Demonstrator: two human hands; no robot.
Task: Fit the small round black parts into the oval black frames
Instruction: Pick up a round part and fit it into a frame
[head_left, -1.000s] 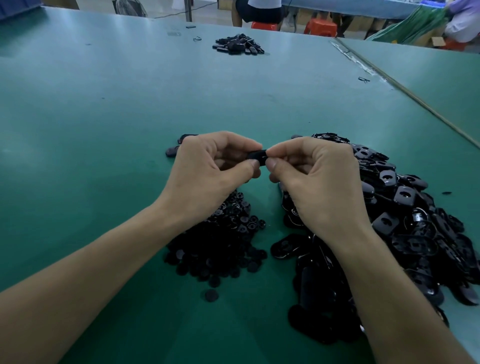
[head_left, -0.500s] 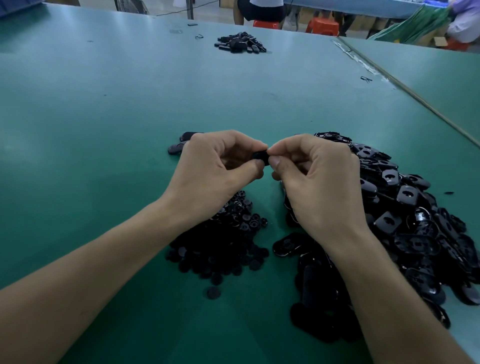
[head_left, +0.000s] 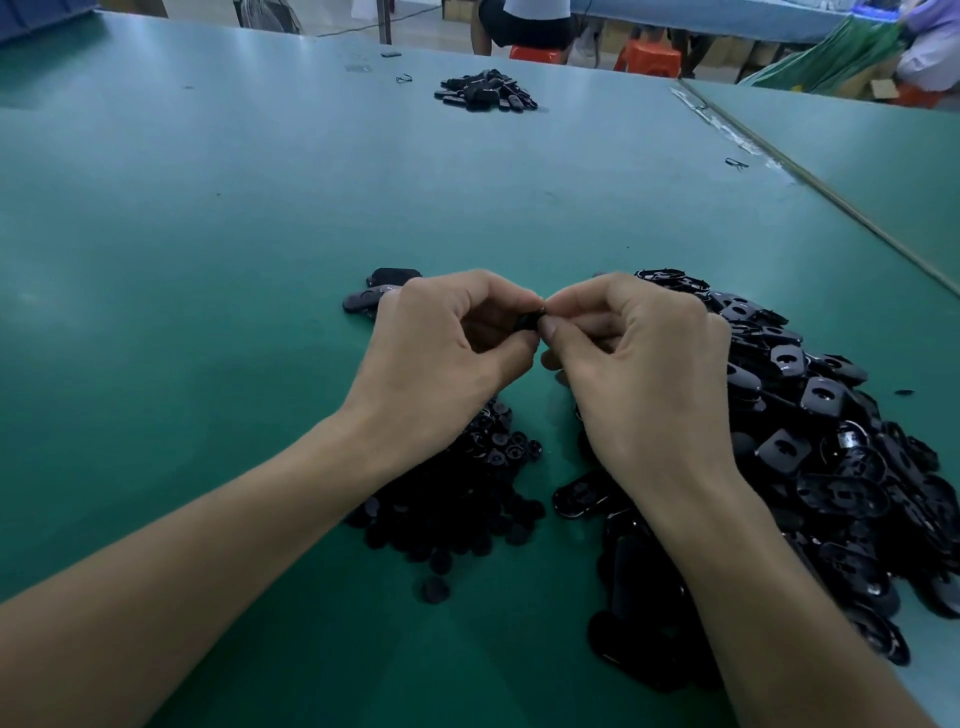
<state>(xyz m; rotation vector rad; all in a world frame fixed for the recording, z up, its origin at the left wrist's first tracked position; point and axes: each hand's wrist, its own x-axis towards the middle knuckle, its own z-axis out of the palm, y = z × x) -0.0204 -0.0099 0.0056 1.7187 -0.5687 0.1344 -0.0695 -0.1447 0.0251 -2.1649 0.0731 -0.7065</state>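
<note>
My left hand (head_left: 447, 353) and my right hand (head_left: 639, 369) meet above the green table, fingers curled, both pinching one small black piece (head_left: 529, 321) between thumbs and forefingers. Most of that piece is hidden by the fingers, so I cannot tell whether it is a frame, a round part, or both. A heap of small round black parts (head_left: 467, 499) lies under my left wrist. A large heap of oval black frames (head_left: 831, 467) spreads to the right, partly under my right forearm.
A few black oval pieces (head_left: 382, 291) lie just beyond my left hand. Another small pile of black pieces (head_left: 485, 93) sits far back on the green table (head_left: 208, 234). A seam (head_left: 810, 176) joins a second table at right. People sit beyond the far edge.
Both hands stay together on the same black piece, with only small shifts of the fingers. The piles have not moved.
</note>
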